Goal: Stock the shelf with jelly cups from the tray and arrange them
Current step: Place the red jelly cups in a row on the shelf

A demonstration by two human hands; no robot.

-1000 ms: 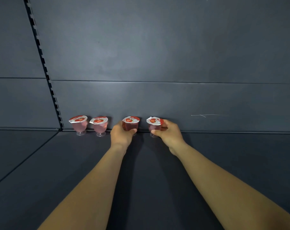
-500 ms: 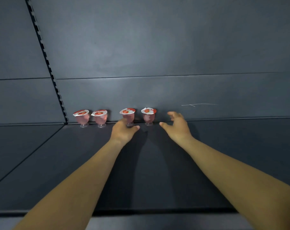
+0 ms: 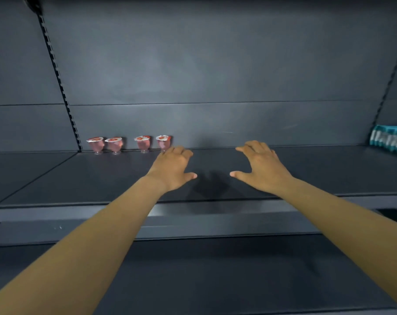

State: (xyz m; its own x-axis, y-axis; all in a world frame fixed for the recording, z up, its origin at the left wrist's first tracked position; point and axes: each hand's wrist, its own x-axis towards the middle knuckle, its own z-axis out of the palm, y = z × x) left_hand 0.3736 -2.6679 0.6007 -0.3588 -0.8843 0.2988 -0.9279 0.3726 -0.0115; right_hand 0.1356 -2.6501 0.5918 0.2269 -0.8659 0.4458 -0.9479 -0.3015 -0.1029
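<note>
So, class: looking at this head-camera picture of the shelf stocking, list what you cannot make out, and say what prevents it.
- Tray: not in the head view at all.
- Lid print on the four jelly cups: too small and blurred.
- Base of the rightmost cup: hidden behind the left hand.
- Teal packs: cut off by the right edge.
- Right hand: its palm faces away.

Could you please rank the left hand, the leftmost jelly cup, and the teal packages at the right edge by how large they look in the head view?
1. left hand, though it is nearer the camera.
2. teal packages, cut off by the frame, so their full size is unsure.
3. leftmost jelly cup.
</note>
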